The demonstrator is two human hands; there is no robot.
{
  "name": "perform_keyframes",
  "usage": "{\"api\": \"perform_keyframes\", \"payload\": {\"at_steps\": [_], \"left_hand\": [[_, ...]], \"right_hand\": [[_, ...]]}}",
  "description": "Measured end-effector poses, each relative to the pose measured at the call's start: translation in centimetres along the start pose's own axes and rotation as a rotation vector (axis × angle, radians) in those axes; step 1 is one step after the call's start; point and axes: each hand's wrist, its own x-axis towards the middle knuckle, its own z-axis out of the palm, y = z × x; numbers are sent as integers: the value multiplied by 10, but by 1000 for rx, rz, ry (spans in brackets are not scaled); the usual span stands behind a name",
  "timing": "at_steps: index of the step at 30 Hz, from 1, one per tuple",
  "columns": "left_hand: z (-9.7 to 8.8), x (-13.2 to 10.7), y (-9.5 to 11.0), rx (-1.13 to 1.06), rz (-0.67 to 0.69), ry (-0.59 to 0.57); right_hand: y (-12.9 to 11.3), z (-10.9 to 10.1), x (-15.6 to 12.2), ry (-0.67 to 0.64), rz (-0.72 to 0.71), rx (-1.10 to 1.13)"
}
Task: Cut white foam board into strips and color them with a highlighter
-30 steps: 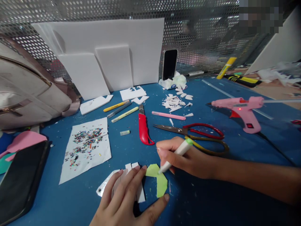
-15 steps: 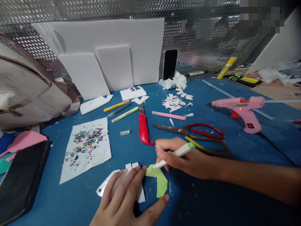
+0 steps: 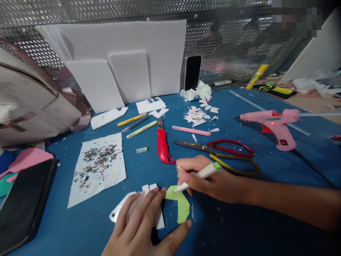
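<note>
Right hand (image 3: pixel 213 188) pinches the white marker (image 3: pixel 204 173), its tip shifted toward 10 o'clock from the bend of the green piece (image 3: pixel 183 209) — marking seems to have passed to the upper part. Left hand (image 3: pixel 140 229) spreads over white pieces (image 3: pixel 160 218), the green piece at its 1 o'clock.

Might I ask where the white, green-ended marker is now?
In the head view, the marker is right of centre in the right hand, its tip at the flat, angular green piece.
</note>
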Motion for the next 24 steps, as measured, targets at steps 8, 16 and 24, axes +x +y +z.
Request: {"api": "perform_keyframes", "payload": {"at_steps": [8, 16, 24], "left_hand": [[-1, 1, 0, 5, 3, -9], [1, 0, 1, -6, -8, 6], [-1, 1, 0, -14, 2, -15]], "right_hand": [[1, 0, -2, -47, -81, -57], [6, 1, -3, -101, -155, -58], [8, 1, -2, -108, -150, -34]]}}
